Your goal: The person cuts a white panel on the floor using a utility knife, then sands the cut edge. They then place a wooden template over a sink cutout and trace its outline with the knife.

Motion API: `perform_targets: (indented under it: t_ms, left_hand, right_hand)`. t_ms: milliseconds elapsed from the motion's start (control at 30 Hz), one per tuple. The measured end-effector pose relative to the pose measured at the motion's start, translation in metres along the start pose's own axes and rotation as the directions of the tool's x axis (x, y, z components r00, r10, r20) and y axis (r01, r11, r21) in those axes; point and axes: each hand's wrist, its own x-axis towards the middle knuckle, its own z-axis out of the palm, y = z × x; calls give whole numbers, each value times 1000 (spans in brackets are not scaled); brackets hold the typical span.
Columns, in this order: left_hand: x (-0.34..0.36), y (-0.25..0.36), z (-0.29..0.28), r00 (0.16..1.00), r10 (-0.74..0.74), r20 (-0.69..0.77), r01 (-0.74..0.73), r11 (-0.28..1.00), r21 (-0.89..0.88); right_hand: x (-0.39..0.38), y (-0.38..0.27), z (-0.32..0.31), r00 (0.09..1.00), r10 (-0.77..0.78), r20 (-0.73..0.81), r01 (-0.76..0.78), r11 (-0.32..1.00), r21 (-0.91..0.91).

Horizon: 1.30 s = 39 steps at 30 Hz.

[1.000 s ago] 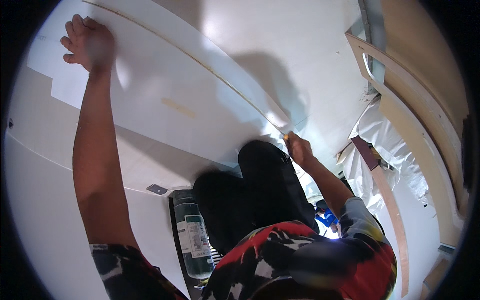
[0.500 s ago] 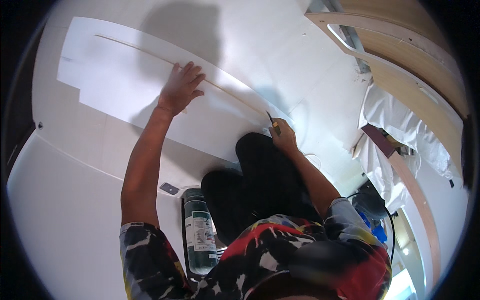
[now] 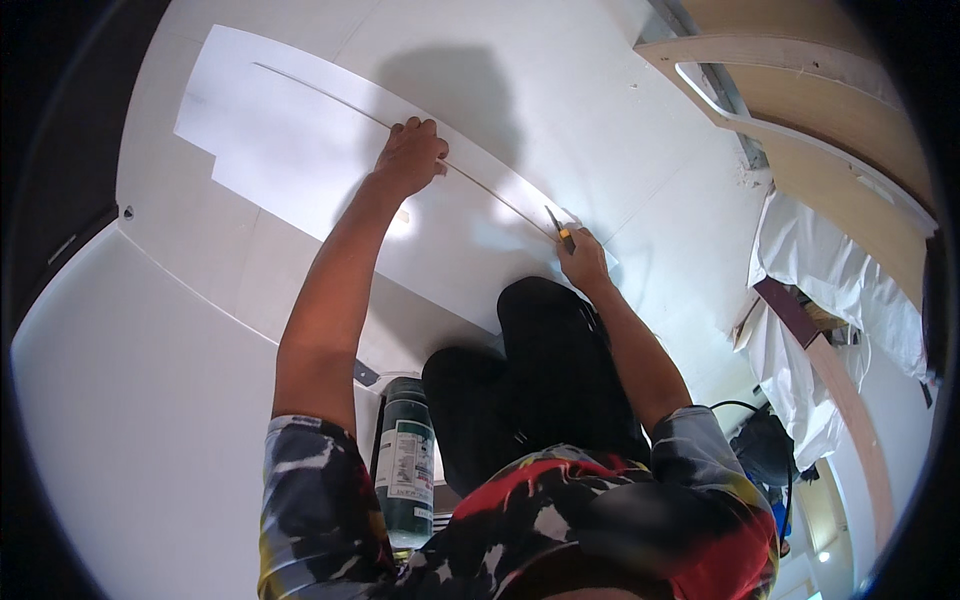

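Head view: sheet on floor, likely light, flexible, best held by edges; strip across it, likely springy; left hand curled over strip, grip unclear; right hand closed round cutter.

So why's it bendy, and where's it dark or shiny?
In the head view, the fisheye lens bends straight edges; head view too: a dark shadow crosses an edge of the white panel, a bright spot glares below the left hand, and a blurry dark smudge covers some shirt.
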Motion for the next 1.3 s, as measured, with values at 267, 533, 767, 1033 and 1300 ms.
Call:
perform_targets:
  t_ms: [267, 533, 767, 1033, 1300]
  left_hand:
    - [-3, -12, 11, 990, -62, -129, 50, 994, -96]
    - [-34, -17, 45, 835, -184, -518, 144, 983, -118]
    - [-55, 19, 84, 728, -431, -533, 385, 901, -202]
    - [-53, 17, 93, 764, -502, -405, 401, 862, -311]
    - [-52, 26, 85, 767, -553, -325, 447, 824, -348]
  right_hand:
    - [18, 1, -8, 983, -178, 42, 178, 984, 11]
    - [50, 3, -27, 908, -377, 185, 376, 926, 38]
    - [52, -7, -35, 904, -348, 250, 381, 919, -100]
    - [40, -15, -25, 955, -189, 228, 236, 951, -199]
    - [37, -28, -18, 977, -144, 156, 167, 976, -141]
